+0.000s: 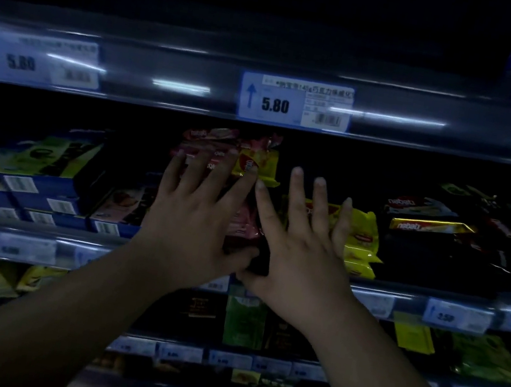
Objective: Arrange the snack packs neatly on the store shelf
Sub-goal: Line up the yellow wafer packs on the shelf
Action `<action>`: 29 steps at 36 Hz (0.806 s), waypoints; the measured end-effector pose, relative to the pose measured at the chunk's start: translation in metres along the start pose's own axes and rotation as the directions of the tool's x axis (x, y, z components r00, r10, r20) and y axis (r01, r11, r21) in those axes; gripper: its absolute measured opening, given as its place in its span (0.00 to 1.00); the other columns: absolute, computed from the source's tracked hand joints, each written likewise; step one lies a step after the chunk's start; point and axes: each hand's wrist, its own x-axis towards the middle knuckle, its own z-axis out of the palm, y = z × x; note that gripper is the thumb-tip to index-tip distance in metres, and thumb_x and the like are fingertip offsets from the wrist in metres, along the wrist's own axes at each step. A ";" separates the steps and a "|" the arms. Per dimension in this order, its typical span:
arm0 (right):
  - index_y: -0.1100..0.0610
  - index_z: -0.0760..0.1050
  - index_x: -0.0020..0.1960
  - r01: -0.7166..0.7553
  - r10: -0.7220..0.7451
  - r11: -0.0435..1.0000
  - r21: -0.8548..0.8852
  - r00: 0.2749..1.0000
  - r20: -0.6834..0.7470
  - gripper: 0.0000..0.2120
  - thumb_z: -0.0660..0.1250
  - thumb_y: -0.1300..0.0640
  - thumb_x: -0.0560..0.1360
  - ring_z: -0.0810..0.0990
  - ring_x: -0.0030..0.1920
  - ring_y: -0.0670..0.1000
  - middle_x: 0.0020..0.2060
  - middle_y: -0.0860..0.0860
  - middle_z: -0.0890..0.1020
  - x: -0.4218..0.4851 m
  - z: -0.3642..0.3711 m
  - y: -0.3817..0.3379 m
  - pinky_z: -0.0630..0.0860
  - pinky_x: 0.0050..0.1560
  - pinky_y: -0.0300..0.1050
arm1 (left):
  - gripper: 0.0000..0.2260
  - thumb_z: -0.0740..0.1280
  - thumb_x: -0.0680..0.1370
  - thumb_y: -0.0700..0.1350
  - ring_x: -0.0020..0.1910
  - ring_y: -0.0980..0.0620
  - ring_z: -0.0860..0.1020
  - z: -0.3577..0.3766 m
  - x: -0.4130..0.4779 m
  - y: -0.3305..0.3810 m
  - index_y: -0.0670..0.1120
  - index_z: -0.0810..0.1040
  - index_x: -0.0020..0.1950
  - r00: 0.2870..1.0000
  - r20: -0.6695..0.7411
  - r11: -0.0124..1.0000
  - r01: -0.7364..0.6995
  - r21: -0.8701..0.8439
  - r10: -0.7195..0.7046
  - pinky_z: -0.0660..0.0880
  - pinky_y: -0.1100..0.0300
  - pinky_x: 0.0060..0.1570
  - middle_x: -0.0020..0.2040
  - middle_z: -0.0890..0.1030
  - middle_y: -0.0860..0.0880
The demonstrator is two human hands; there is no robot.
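- A dim store aisle; the shelf (433,298) carries a front rail of price tags, with another shelf edge above bearing a 5.80 price label (295,103).
- The left hand (199,214) lies flat, fingers spread, on the pink snack packs (221,149), gripping nothing.
- The right hand (301,245) is also splayed flat, over the yellow snack packs (364,236).
- The thumbs nearly meet at the shelf's front edge.
- Left of the left fingers stand blue boxes (42,193); right of the right fingers, dark wafer packs (427,220).
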 end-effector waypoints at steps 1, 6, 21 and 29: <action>0.44 0.34 0.78 0.002 -0.002 1.000 -0.001 1.000 -0.002 0.58 0.68 0.29 0.64 0.32 0.76 0.64 0.77 0.57 0.32 0.000 0.000 0.000 0.32 0.69 0.72 | 0.43 0.62 0.67 0.70 0.71 0.31 0.64 0.000 0.002 -0.003 0.47 0.63 0.76 1.000 0.011 1.000 -0.003 0.004 0.003 0.58 0.31 0.68 0.73 0.68 0.38; 0.43 0.31 0.77 -0.041 0.041 0.999 0.010 0.999 0.008 0.56 0.66 0.29 0.67 0.28 0.74 0.62 0.75 0.56 0.28 -0.006 0.005 0.008 0.28 0.68 0.70 | 0.42 0.61 0.67 0.71 0.68 0.34 0.69 0.005 0.005 -0.005 0.49 0.64 0.76 0.992 0.128 1.000 0.012 0.005 -0.013 0.65 0.34 0.65 0.72 0.71 0.41; 0.41 0.35 0.78 -0.180 0.180 0.981 0.077 0.984 0.015 0.51 0.63 0.28 0.68 0.31 0.76 0.60 0.78 0.53 0.33 -0.038 0.002 0.062 0.31 0.71 0.67 | 0.38 0.62 0.68 0.66 0.69 0.34 0.67 0.004 0.013 0.050 0.46 0.67 0.73 0.981 0.089 0.984 -0.170 -0.058 0.175 0.65 0.36 0.65 0.71 0.70 0.40; 0.41 0.32 0.77 -0.310 0.311 0.947 0.081 0.951 0.006 0.53 0.57 0.21 0.66 0.28 0.75 0.57 0.77 0.52 0.32 -0.080 0.006 0.121 0.32 0.72 0.66 | 0.37 0.63 0.71 0.64 0.74 0.36 0.61 0.023 0.025 0.121 0.48 0.63 0.75 0.945 0.105 0.944 -0.294 -0.152 0.311 0.59 0.37 0.71 0.74 0.66 0.42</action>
